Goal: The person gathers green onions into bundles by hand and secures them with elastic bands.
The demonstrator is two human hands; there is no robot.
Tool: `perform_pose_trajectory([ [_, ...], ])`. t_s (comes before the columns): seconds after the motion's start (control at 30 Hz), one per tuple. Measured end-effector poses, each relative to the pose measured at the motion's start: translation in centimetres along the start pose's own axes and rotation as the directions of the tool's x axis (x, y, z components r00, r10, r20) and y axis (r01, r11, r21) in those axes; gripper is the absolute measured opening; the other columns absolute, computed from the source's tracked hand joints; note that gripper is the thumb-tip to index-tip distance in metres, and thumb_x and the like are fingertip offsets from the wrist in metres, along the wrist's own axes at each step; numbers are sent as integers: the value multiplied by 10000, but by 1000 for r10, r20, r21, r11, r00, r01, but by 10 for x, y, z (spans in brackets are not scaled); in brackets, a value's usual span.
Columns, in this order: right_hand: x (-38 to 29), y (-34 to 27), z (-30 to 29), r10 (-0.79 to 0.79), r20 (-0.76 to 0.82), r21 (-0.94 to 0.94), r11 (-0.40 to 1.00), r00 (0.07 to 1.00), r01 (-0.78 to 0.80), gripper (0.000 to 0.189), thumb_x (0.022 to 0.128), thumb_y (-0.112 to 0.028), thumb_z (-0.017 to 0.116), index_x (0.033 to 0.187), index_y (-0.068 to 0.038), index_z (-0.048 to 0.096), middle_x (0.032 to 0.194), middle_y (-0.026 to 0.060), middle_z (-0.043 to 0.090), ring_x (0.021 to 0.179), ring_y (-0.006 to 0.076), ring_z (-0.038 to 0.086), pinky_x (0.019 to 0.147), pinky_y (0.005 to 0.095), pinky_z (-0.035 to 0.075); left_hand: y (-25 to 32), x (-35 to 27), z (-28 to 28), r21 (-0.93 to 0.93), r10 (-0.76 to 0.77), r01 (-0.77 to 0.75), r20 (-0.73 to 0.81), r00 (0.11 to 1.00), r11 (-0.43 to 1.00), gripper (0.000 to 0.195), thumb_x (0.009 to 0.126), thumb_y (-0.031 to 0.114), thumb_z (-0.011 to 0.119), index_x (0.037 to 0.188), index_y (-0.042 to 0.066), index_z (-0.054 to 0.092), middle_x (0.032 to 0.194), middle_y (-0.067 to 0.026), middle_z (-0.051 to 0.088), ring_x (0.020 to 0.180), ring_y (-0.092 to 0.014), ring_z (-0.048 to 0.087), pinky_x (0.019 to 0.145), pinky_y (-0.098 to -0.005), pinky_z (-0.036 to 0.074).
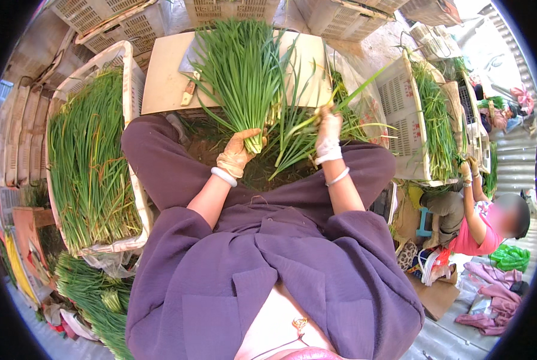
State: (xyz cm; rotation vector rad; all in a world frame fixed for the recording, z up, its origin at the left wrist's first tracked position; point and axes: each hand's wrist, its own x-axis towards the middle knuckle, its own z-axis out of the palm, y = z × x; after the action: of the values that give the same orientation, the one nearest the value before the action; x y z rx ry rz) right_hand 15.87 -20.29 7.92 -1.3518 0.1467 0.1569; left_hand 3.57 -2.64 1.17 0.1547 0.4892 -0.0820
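Gloved, my left hand (pixel 237 150) grips the pale stem ends of a thick bunch of green Chinese chives (pixel 246 76). The bunch's leaves fan out away from me over a cream board (pixel 162 67). My right hand (pixel 329 126), also gloved, is closed on a few loose chive stalks (pixel 302 130), some with yellowed parts, to the right of the bunch. A cleaver with a wood-and-pale handle (pixel 189 90) lies on the board, its blade partly under the leaves. More trimmings lie below the board between my knees.
On the left stands a white plastic crate (pixel 135 85) full of chives, with tied chive bundles (pixel 95 301) below it. Another chive-filled crate (pixel 401 112) is on the right, beside a clear plastic bag (pixel 360 94). Beyond it sits a co-worker (pixel 480 225) in pink. Stacked crates (pixel 340 18) line the far side.
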Motion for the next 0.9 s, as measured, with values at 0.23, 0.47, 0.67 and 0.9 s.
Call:
perform_pose_trajectory([
  [0.23, 6, 114, -20, 606, 32, -121, 792, 795, -598, 123, 862, -189, 570, 826, -76, 603, 539, -28, 449, 411, 106, 375, 382, 224, 315, 5, -6, -2, 136, 61, -46, -113, 992, 990, 104, 752, -49, 603, 851, -44, 570, 812, -98, 595, 693, -198, 601, 625, -298, 552],
  [0.47, 4, 60, 16, -109, 35, -180, 977, 993, 114, 246, 827, -116, 614, 1050, -18, 587, 733, 12, 583, 607, 83, 504, 542, 214, 393, 11, -12, 6, 178, 36, -22, -76, 996, 984, 169, 745, -59, 595, 914, -60, 585, 888, -138, 632, 779, -237, 633, 671, -324, 560],
  [0.67, 43, 54, 28, -162, 149, -510, 833, 975, 216, 342, 804, -223, 628, 1034, 28, 605, 914, 154, 656, 782, 207, 627, 739, 307, 483, 25, -24, 14, 168, -23, 37, -89, 996, 985, 259, 750, -78, 564, 1008, -71, 557, 975, -156, 616, 877, -271, 619, 703, -325, 556],
  [0.9, -9, 34, 56, 90, 456, -882, 183, 886, 435, 290, 783, -292, 619, 977, -77, 643, 846, 166, 642, 797, 267, 635, 738, 375, 488, 26, -21, 11, 100, -144, 140, 35, 989, 985, 428, 768, -81, 528, 1185, -58, 435, 1109, -178, 545, 892, -246, 574, 705, -310, 537],
])
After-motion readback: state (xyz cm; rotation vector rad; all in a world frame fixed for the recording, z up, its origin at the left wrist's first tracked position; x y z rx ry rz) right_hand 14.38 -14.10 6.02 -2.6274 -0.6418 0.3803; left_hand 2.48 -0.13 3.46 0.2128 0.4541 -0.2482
